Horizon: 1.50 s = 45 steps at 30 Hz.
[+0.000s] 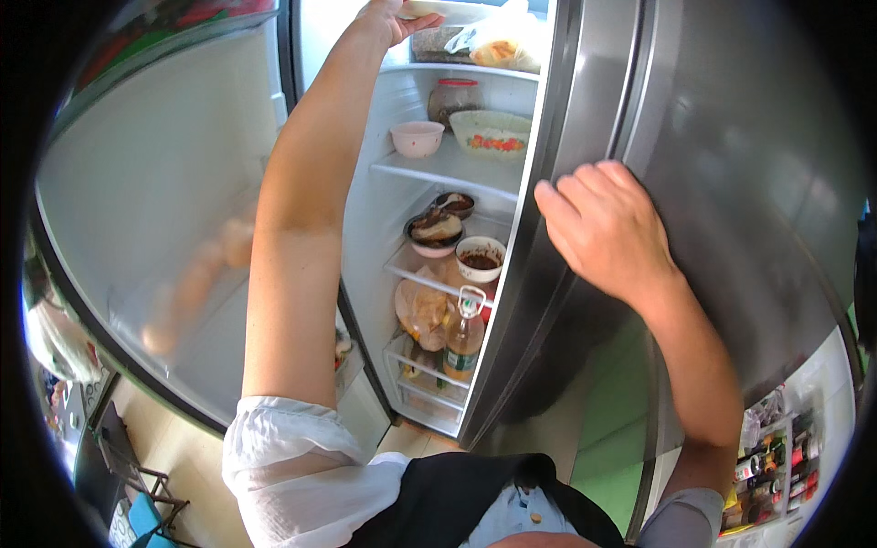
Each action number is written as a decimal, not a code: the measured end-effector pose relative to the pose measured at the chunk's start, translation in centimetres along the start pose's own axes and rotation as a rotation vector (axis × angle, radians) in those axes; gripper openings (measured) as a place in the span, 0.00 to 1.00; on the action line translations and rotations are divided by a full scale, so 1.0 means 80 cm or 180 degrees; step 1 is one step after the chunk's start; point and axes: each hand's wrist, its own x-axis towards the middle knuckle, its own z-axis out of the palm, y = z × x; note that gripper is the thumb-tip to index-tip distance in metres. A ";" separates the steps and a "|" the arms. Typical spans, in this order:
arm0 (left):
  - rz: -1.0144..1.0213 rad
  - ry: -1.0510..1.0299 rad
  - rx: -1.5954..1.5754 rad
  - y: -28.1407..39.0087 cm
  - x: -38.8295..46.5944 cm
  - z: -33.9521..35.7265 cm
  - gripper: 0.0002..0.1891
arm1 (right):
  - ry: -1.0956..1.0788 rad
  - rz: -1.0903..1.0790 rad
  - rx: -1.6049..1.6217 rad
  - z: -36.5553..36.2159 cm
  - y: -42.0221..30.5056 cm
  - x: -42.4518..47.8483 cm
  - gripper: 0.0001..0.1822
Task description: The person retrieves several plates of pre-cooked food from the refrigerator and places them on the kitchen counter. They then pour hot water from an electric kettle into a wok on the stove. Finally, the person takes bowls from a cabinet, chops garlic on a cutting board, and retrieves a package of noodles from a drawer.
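My left hand (392,22) reaches up to the refrigerator's upper part and holds a pale, shallow dish (452,11) from its left side; the top of the frame cuts off both. A plastic bag with orange-yellow food (503,48) lies on the shelf just beyond. In front of the dark grey closed door (726,137), my right hand (610,222) is loosely curled near the door's edge. Nothing shows in it, and its palm is hidden. Below the left hand, a pink bowl (418,140), a flowered bowl (492,135) and a red-lidded jar (455,99) share a shelf.
The left refrigerator door (164,164) stands open. Lower shelves hold a white bowl with dark sauce (480,260), dark bowls with food (435,229), a bagged item (421,312) and a handled bottle (464,342). A folding chair (147,507) is at lower left, and bottles (774,459) at lower right.
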 end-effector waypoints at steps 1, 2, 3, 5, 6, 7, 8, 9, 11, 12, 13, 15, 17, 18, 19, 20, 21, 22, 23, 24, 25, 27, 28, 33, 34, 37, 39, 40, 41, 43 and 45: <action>0.0023 0.0121 0.0100 0.006 -0.023 -0.005 0.19 | 0.0023 -0.0002 0.0039 -0.002 -0.003 0.004 0.03; 0.0046 0.0246 0.0205 0.010 -0.049 -0.012 0.18 | 0.0052 -0.0005 0.0080 -0.003 -0.007 0.007 0.02; 0.0047 0.0329 0.0237 0.004 -0.077 -0.007 0.17 | 0.0011 -0.0007 0.0070 -0.002 -0.007 0.005 0.01; -0.0154 0.0567 0.0155 0.002 -0.169 0.042 0.13 | -0.0049 0.0028 0.0046 -0.006 -0.002 -0.006 0.01; -0.0212 0.0595 0.0110 0.004 -0.194 0.041 0.13 | -0.0001 0.0049 0.0097 -0.006 -0.004 -0.007 0.01; -0.0273 0.0618 0.0056 0.005 -0.217 0.042 0.13 | 0.0038 0.0070 0.0141 -0.007 -0.008 -0.010 0.01; -0.0293 0.0723 0.0049 0.004 -0.240 0.044 0.13 | 0.0105 0.0122 0.0318 -0.009 -0.014 -0.016 0.03; -0.0292 0.0892 0.0217 0.001 -0.279 0.068 0.12 | -0.0016 0.0105 0.0422 -0.010 -0.019 -0.029 0.02; -0.0427 0.0978 0.0136 0.002 -0.314 0.058 0.12 | -0.0157 0.0049 0.0704 -0.014 -0.039 -0.045 0.01; -0.0479 0.0869 0.0090 0.000 -0.332 0.055 0.12 | -0.0257 0.0024 0.0867 -0.015 -0.050 -0.058 0.00; -0.0603 0.0895 0.0023 -0.003 -0.351 0.052 0.13 | -0.0175 0.0053 0.1009 -0.017 -0.059 -0.069 0.00; -0.0557 0.0743 0.0041 -0.010 -0.388 0.046 0.14 | -0.0032 0.0119 0.1288 -0.024 -0.077 -0.089 0.01; -0.0613 0.0852 -0.0039 -0.017 -0.428 0.045 0.13 | -0.0110 0.0473 0.1647 -0.038 -0.095 -0.106 0.03; -0.0642 0.0898 -0.0080 -0.019 -0.449 0.046 0.13 | -0.0101 0.0655 0.1822 -0.043 -0.103 -0.115 0.04; -0.0704 0.0820 -0.0075 -0.022 -0.468 0.045 0.13 | -0.0095 0.0835 0.2000 -0.046 -0.111 -0.123 0.04; -0.0765 0.0741 -0.0071 -0.025 -0.488 0.042 0.13 | -0.0168 0.1137 0.2291 -0.050 -0.120 -0.129 0.05; -0.0830 0.0659 -0.0078 -0.028 -0.507 0.041 0.12 | -0.0251 0.1444 0.2574 -0.055 -0.129 -0.135 0.06; -0.0860 0.0611 0.0015 -0.031 -0.527 0.041 0.12 | -0.0335 0.1761 0.2855 -0.058 -0.138 -0.141 0.07; -0.0922 0.0585 0.0045 -0.035 -0.545 0.039 0.13 | -0.0387 0.2045 0.3240 -0.058 -0.145 -0.146 0.08; -0.0978 0.0546 0.0072 -0.039 -0.561 0.037 0.13 | -0.0430 0.2336 0.3607 -0.060 -0.151 -0.150 0.09; -0.1036 0.0501 0.0096 -0.043 -0.577 0.035 0.14 | -0.0469 0.2637 0.3965 -0.061 -0.158 -0.153 0.10; -0.1251 0.0540 0.0170 -0.053 -0.609 0.034 0.16 | -0.0460 0.3055 0.4564 -0.067 -0.171 -0.154 0.17; -0.1286 0.0476 0.0086 -0.059 -0.623 0.031 0.17 | -0.0479 0.3254 0.4713 -0.071 -0.177 -0.151 0.19; -0.1633 0.0194 -0.0257 -0.093 -0.678 0.009 0.23 | -0.0469 0.4213 0.5304 -0.079 -0.219 -0.144 0.24; -0.1768 0.0119 -0.0264 -0.099 -0.686 0.001 0.24 | -0.0512 0.4452 0.5355 -0.080 -0.227 -0.147 0.23; -0.1980 0.0087 -0.0300 -0.107 -0.703 -0.008 0.25 | -0.0561 0.4838 0.5249 -0.074 -0.260 -0.165 0.21; -0.2164 -0.0068 -0.0348 -0.113 -0.713 -0.017 0.25 | -0.0432 0.5079 0.5309 -0.076 -0.284 -0.175 0.20; -0.2251 -0.0156 -0.0362 -0.118 -0.718 -0.017 0.25 | -0.0360 0.5196 0.5344 -0.080 -0.296 -0.182 0.19; -0.2344 -0.0258 -0.0379 -0.124 -0.723 -0.018 0.25 | -0.0273 0.5323 0.5365 -0.085 -0.307 -0.189 0.19; -0.2596 -0.0304 -0.0471 -0.146 -0.734 -0.024 0.27 | -0.0237 0.5640 0.5294 -0.095 -0.327 -0.211 0.19; -0.2823 -0.0570 -0.0455 -0.156 -0.729 -0.033 0.26 | -0.0072 0.6028 0.5066 -0.110 -0.349 -0.207 0.19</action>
